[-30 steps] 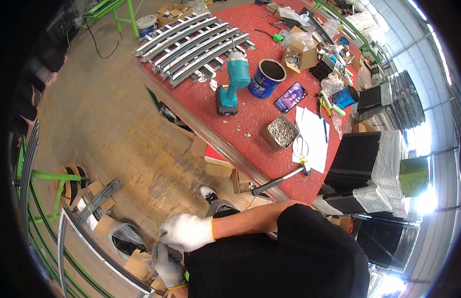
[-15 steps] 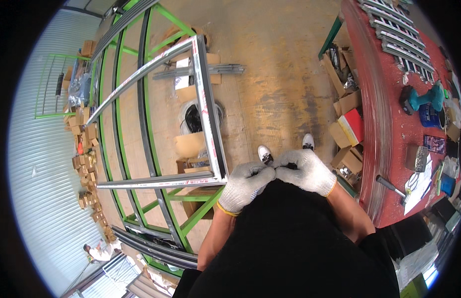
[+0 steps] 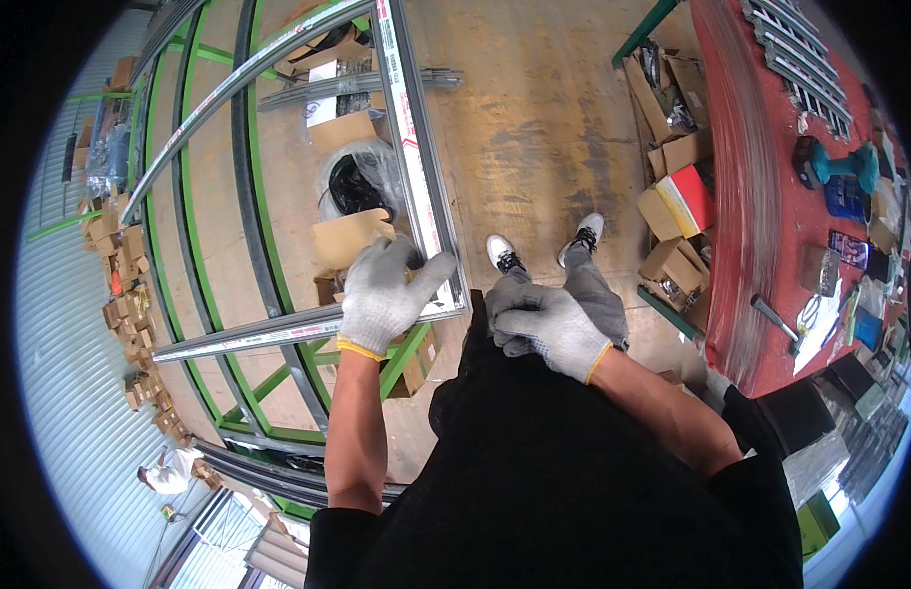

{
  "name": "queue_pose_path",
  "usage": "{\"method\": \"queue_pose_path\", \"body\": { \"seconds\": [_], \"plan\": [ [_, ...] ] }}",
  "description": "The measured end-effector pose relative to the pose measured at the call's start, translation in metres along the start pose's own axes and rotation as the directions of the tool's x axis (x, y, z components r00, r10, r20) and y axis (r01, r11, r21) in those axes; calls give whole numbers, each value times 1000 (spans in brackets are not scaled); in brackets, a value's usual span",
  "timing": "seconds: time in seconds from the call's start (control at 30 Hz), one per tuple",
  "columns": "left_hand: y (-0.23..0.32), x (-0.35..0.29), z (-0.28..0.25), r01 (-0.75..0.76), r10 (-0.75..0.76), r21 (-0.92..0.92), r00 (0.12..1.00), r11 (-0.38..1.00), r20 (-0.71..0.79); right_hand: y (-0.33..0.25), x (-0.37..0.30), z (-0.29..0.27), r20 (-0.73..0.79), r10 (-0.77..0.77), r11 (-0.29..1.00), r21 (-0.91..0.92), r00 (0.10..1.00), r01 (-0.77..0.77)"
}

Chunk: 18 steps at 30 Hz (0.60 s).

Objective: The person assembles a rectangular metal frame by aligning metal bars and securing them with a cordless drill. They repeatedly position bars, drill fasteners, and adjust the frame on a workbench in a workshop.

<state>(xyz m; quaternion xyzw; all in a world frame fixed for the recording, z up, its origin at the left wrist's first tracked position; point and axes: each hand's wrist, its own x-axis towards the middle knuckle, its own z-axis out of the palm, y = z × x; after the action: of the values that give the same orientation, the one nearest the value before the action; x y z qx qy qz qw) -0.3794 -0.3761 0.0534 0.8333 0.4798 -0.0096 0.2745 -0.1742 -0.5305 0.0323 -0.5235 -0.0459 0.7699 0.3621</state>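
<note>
Both hands wear white knit gloves with yellow cuffs. My left hand (image 3: 385,294) is over the near right corner of a grey metal frame (image 3: 413,147) covered with printed white protective film. Its thumb points right across the corner, apart from the other fingers, which reach over the inside; whether it touches the frame is unclear. In front of my body, just right of that corner, my right hand (image 3: 551,326) is closed with its fingers curled. Anything it holds is hidden.
The frame lies on a green rack with dark bars (image 3: 262,236). Cardboard boxes (image 3: 342,239) and a wrapped black coil (image 3: 357,184) are beneath. At right, a red table (image 3: 745,196) carries a teal cordless drill (image 3: 836,167), a hammer (image 3: 774,322) and metal strips. A person (image 3: 171,471) is far left.
My hands were together in front of my body. The left has moved left and forward over the frame corner and spread its thumb; the right stays near my body. My view has shifted.
</note>
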Motion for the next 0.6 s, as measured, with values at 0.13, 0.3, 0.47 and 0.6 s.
{"method": "queue_pose_path", "body": {
  "seconds": [0.13,0.3,0.47,0.6],
  "plan": [
    [-1,0,11,0,-1,29,999,1000,35,13,1,15,-50,32,999,0,998,-32],
    [2,1,14,-48,49,15,997,999,-52,20,4,23,-59,46,997,-61,997,-50],
    [7,2,11,28,-28,-4,999,1000,31,30,10,32,-83,4,999,46,997,0],
    [11,4,10,127,-124,-20,987,992,104,34,14,37,-101,-19,999,48,995,24]
  ]
}}
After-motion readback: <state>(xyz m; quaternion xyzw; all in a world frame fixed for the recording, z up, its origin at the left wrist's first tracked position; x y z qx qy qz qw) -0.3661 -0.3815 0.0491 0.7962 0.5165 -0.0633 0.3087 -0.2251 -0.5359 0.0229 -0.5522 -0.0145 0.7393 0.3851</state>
